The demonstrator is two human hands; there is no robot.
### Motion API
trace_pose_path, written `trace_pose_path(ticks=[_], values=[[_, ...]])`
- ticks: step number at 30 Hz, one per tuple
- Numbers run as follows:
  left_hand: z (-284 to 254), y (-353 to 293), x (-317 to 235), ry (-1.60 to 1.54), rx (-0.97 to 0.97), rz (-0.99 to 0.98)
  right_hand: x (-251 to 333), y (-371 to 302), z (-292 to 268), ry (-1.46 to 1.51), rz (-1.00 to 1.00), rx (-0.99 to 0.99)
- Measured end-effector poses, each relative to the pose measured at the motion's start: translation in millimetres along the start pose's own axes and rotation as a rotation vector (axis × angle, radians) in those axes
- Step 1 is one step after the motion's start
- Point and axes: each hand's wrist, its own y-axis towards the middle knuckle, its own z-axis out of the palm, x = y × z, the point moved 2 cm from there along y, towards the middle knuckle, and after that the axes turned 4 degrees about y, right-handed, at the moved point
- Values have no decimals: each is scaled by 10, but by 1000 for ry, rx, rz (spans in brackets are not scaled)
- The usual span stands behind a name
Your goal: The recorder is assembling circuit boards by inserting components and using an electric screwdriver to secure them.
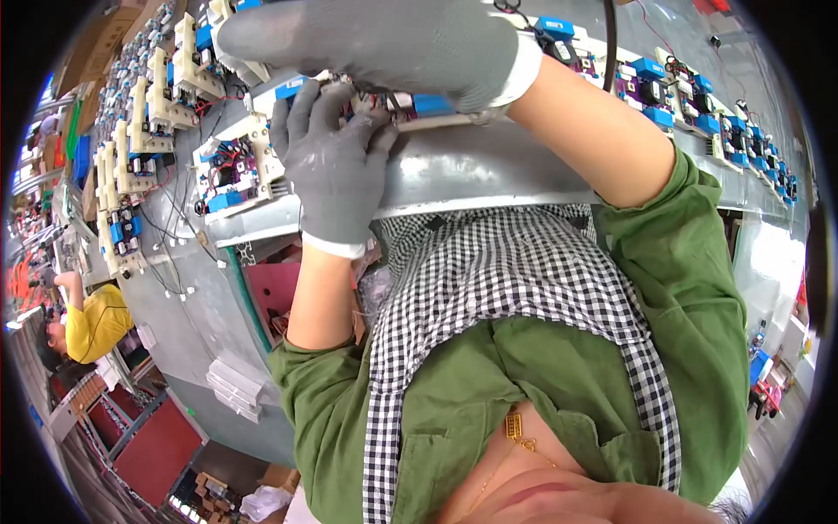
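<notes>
Both my hands wear grey gloves with white cuffs. My left hand (336, 166) reaches over the near edge of a bench-top assembly of circuit boards, wires and blue blocks (432, 105), its bent fingers and thumb closed on the near part. Above it, close to the camera, my right hand (375, 52) stretches leftward across the same assembly. One long digit of it shows; the other fingers are hidden or cut off by the upper edge. It covers much of the assembly, and whatever lies under it cannot be seen.
Beside my left hand lies a cream-coloured frame with purple boards and blue blocks (231, 175). Several similar frames (148, 113) line the left, with loose wires (175, 227). More blue-block modules (733, 131) run rightward. A black cable (610, 44) hangs down. A person in yellow (100, 323) sits far left.
</notes>
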Motion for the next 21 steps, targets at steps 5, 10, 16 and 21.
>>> trace_pose_path(ticks=[5, 10, 16, 21], values=[[-161, 253, -124, -288, -57, -122, 250, 205, -124, 6, -91, -146], [-111, 219, -40, -22, 28, 4, -136, 149, 28, -308, 38, -200], [-68, 197, 7, -7, 20, -8, -229, 69, 33, -110, 110, -177], [-96, 289, -53, -51, 26, 5, -87, 75, -35, -264, 151, -182]])
